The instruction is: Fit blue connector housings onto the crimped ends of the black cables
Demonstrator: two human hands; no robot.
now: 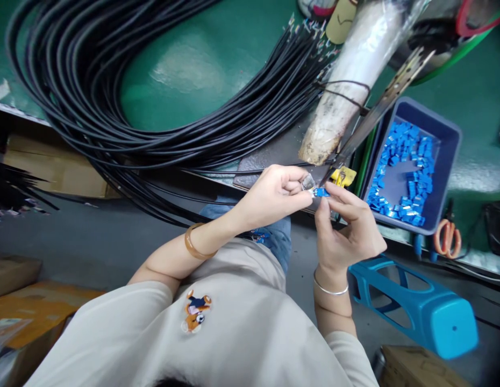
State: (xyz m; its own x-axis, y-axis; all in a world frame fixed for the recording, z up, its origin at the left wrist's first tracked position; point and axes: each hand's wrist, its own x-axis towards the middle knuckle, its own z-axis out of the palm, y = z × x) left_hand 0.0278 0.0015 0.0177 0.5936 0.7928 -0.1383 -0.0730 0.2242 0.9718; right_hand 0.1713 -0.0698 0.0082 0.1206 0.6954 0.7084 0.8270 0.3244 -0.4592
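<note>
My left hand (280, 191) is closed, thumb and fingers pinching thin wire ends whose tips meet a small blue connector (321, 192). From the other side, my right hand (349, 223) grips that connector between thumb and fingertips. A small greyish piece (308, 181) shows by the left fingertips; I cannot tell what it is. Just beyond the hands sits a yellow part (343, 176) beneath a metal bar (373, 118). Most of the wires are hidden by the left fingers.
A large bundle of black cables (185, 142) curves over the green bench (185, 70). A plastic-wrapped tube (350, 86) slants down towards the hands. At right are a grey bin (445, 161) of blue connectors, orange-handled scissors (447, 237) and, below, a blue stool (451, 322).
</note>
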